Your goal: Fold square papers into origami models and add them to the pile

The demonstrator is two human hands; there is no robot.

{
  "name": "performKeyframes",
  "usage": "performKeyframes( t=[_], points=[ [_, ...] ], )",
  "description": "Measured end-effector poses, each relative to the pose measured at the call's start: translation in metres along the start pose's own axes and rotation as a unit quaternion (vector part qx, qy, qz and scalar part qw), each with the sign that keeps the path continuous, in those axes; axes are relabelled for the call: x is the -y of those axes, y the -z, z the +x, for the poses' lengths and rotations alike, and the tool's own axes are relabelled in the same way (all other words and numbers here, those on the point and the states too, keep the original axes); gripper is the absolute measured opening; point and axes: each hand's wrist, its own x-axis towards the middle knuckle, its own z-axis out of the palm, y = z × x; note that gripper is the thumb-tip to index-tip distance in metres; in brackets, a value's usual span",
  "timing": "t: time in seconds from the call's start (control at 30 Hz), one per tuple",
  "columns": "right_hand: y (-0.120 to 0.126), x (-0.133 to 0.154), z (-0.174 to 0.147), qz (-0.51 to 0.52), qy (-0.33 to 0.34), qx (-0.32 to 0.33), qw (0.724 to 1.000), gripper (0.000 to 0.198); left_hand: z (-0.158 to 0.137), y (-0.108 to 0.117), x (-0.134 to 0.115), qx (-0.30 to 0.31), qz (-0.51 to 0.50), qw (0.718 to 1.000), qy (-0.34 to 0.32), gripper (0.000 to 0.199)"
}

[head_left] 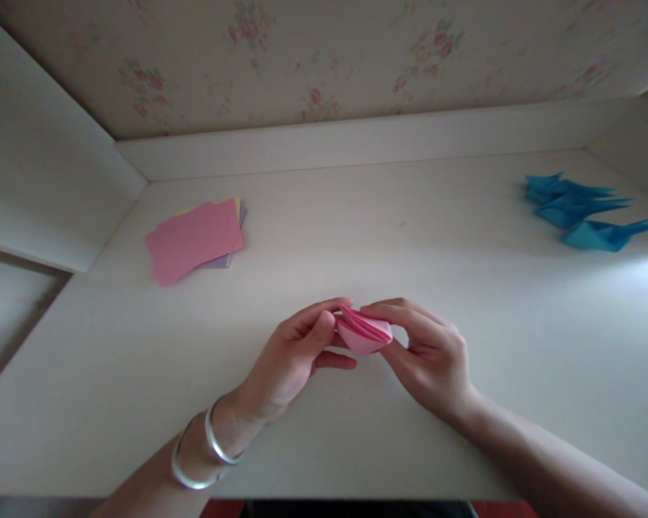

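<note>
Pink fold (363,338) was held between both hands, above the near-middle part of the white table (324,237); whether it also touched the surface could not be told. Its folded layers lay close together along the upper side, with a smooth, paler face below.

Left hand (287,363): closed on the left end of the fold, thumb on the near side, forefinger along the top; a lower finger extended beneath, apart from the paper. Two silver bangles (211,434) sat at the wrist.

Right hand (435,352): narrow pinch on the right end, forefinger at the upper edge, thumb underneath. Wrist bare.

Far left of table: loose stack of flat paper, pink sheets (194,241) on top, a yellow edge (237,205) and a purple sheet (219,262) showing from under them. Stack well apart from the hands.

Far right: several blue folds (597,236) in a close row, pointed ends toward the right.

Behind the table: a white ledge (356,140), then floral wallpaper (316,57).
</note>
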Motion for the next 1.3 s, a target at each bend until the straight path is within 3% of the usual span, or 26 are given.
performKeyframes(
  t=[0.17,0.37,0.5,0.67,0.87,1.13,1.3],
  points=[
    [0.000,0.004,0.000,-0.018,0.103,-0.014,0.994,0.027,-0.001,-0.002,0.003,-0.018,0.072,0.996,-0.049,0.026],
    [0.000,0.003,-0.002,-0.084,0.151,-0.011,0.985,0.029,-0.009,-0.006,0.005,-0.047,0.180,0.970,-0.156,0.005],
    [0.003,0.002,-0.001,-0.104,0.151,-0.017,0.983,0.034,-0.017,-0.007,0.005,-0.006,0.295,0.928,-0.228,0.031],
    [0.009,-0.001,-0.003,-0.159,0.209,-0.018,0.965,0.040,-0.020,-0.003,0.010,0.059,0.366,0.895,-0.250,0.075],
    [0.014,-0.006,-0.007,-0.191,0.272,0.000,0.943,0.043,-0.019,0.000,0.011,0.020,0.377,0.898,-0.226,0.057],
    [0.015,-0.005,-0.007,-0.194,0.298,0.016,0.934,0.026,-0.011,-0.005,0.009,-0.096,0.232,0.959,-0.134,0.029],
    [0.011,0.000,-0.003,-0.191,0.290,0.014,0.938,0.023,-0.011,-0.005,0.007,-0.112,0.272,0.942,-0.161,0.031]
  ],
)
